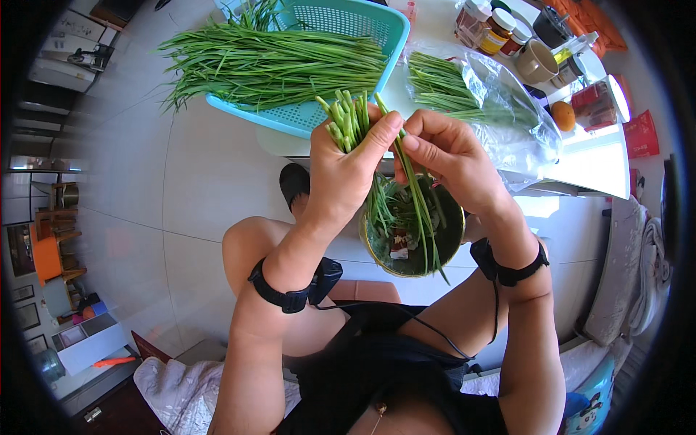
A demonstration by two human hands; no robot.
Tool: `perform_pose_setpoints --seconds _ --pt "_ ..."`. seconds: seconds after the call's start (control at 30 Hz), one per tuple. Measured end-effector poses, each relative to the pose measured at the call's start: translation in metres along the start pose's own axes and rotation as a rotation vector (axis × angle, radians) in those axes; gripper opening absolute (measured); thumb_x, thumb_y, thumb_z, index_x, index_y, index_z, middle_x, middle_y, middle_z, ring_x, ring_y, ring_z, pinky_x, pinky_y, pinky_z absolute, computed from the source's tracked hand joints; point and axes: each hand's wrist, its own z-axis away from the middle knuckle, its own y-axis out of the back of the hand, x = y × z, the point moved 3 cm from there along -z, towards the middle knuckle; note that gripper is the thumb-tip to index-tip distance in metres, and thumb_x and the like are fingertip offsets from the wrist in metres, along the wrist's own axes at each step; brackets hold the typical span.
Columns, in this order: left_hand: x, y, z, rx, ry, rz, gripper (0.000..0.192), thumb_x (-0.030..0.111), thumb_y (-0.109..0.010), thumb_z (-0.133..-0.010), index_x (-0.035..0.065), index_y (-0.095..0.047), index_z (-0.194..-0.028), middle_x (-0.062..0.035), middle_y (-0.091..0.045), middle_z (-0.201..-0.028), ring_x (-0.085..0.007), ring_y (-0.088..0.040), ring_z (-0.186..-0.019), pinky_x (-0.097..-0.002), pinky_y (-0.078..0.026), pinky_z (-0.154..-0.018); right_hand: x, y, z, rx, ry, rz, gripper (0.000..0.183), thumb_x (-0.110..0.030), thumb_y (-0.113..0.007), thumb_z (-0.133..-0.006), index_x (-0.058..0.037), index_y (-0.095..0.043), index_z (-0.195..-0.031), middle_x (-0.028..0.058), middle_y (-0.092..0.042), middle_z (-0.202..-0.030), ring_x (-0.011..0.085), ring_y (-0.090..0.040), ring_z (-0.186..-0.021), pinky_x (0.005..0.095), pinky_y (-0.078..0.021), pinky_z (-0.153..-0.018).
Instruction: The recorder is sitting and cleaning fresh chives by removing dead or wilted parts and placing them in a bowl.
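My left hand [353,157] grips a small bunch of garlic chives [348,117], its cut stem ends pointing up and its leaves hanging below the fist. Between the thumb and fingers of my right hand [457,157] are a few separate chive stalks [416,190], their upper ends touching my left thumb. These stalks dangle over a round waste bin [463,228] that holds green scraps and a small red and white wrapper [399,246]. Beyond my hands, a large heap of chives [288,62] lies in a turquoise plastic basket [396,32].
More chives [443,81] lie partly inside a clear plastic bag [511,119] on the white table [592,163]. Jars [500,32], a beige mug [536,61] and an orange fruit [563,116] stand at its right. The basket overhangs the table edge. A cable [402,310] links my wrist straps.
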Motion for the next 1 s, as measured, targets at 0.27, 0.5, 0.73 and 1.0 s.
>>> perform_pose_setpoints --seconds 0.27,0.5,0.73,1.0 --pt "0.000 -0.007 0.006 -0.066 -0.017 -0.234 0.017 0.017 -0.059 -0.084 0.0035 -0.055 -0.074 0.0047 -0.047 -0.057 -0.0029 -0.039 -0.051 -0.0200 -0.031 -0.045 -0.002 0.011 0.007 0.161 0.040 0.233 0.014 -0.014 -0.053 -0.087 -0.0002 -0.053 -0.085 -0.0014 -0.050 -0.073 0.0053 -0.048 -0.065 0.0182 -0.0409 -0.060" --pt "-0.007 -0.011 0.009 -0.194 0.170 -0.175 0.019 0.017 -0.063 -0.081 0.0004 -0.056 -0.075 0.0034 -0.050 -0.059 -0.0040 -0.042 -0.055 -0.0211 -0.035 -0.049 -0.012 0.026 0.018 0.263 0.116 0.407 0.009 -0.007 -0.057 -0.083 0.0019 -0.056 -0.084 -0.0025 -0.051 -0.071 0.0023 -0.044 -0.065 0.0181 -0.0371 -0.057" --pt "-0.011 -0.019 0.012 -0.288 0.143 -0.217 0.020 0.018 -0.064 -0.080 -0.0005 -0.057 -0.076 0.0018 -0.054 -0.061 -0.0039 -0.044 -0.057 -0.0213 -0.037 -0.051 -0.027 0.048 0.031 0.332 0.118 0.522 0.008 -0.006 -0.054 -0.084 0.0021 -0.055 -0.083 -0.0014 -0.049 -0.069 0.0032 -0.042 -0.063 0.0186 -0.0354 -0.056" --pt "-0.013 -0.019 0.012 -0.371 0.193 -0.135 0.020 0.018 -0.059 -0.084 -0.0002 -0.058 -0.076 0.0016 -0.050 -0.059 -0.0045 -0.041 -0.052 -0.0196 -0.032 -0.047 -0.015 0.045 0.042 0.125 -0.108 0.723 0.011 -0.005 -0.055 -0.079 0.0042 -0.057 -0.084 0.0098 -0.057 -0.075 0.0132 -0.053 -0.071 0.0259 -0.0430 -0.065"
